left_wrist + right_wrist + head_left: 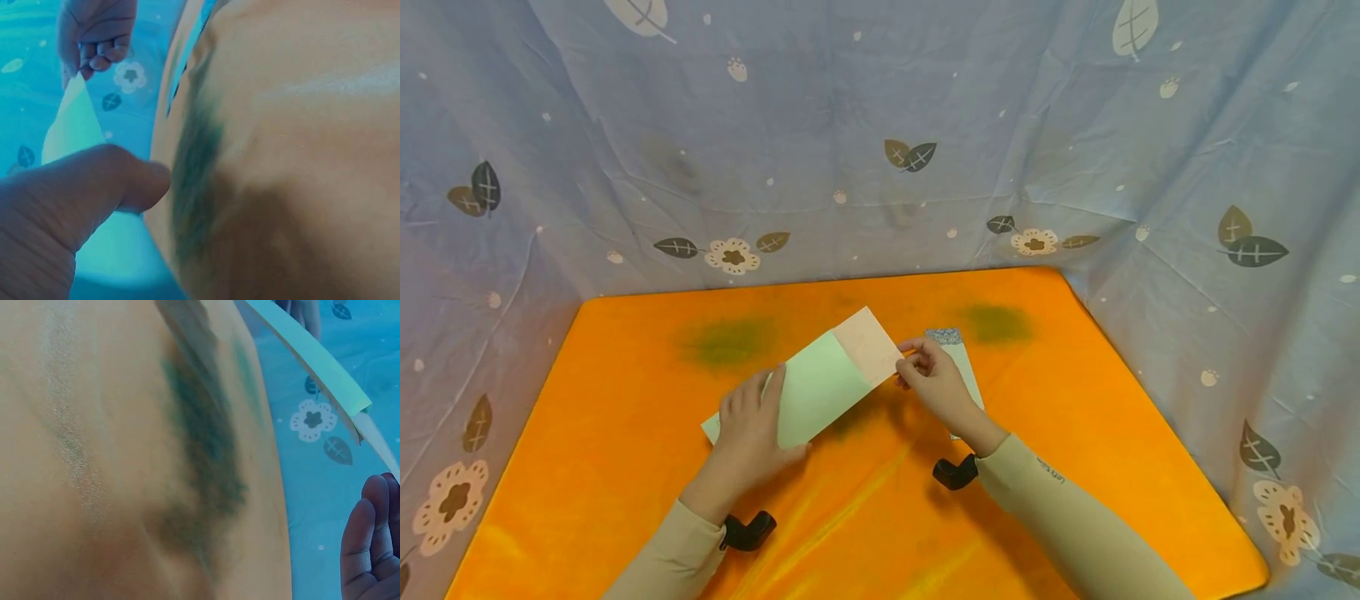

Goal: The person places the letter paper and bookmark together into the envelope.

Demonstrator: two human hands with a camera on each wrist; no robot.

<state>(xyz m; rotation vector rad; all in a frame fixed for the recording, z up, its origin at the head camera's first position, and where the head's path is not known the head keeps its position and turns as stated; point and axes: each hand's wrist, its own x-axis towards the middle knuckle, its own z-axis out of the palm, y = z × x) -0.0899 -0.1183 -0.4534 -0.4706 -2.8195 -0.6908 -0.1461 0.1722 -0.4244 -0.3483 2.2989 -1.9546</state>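
My left hand (748,425) grips a pale green paper envelope (820,383), fingers over its far long edge and thumb by the near one. From the envelope's right end sticks out a pale pinkish card (867,346), about as wide as the envelope. My right hand (932,379) pinches the near right corner of this card. The envelope is held tilted above the table, and in the right wrist view its open end (359,412) shows the card coming out. How much card is inside is hidden.
Partly under my right forearm, a second pale green paper piece (966,371) with a blue patterned end (943,336) lies on the orange covered table (1075,467). A grey-blue curtain (820,108) with leaves and flowers encloses the back and sides. Dark cameras sit at both wrists.
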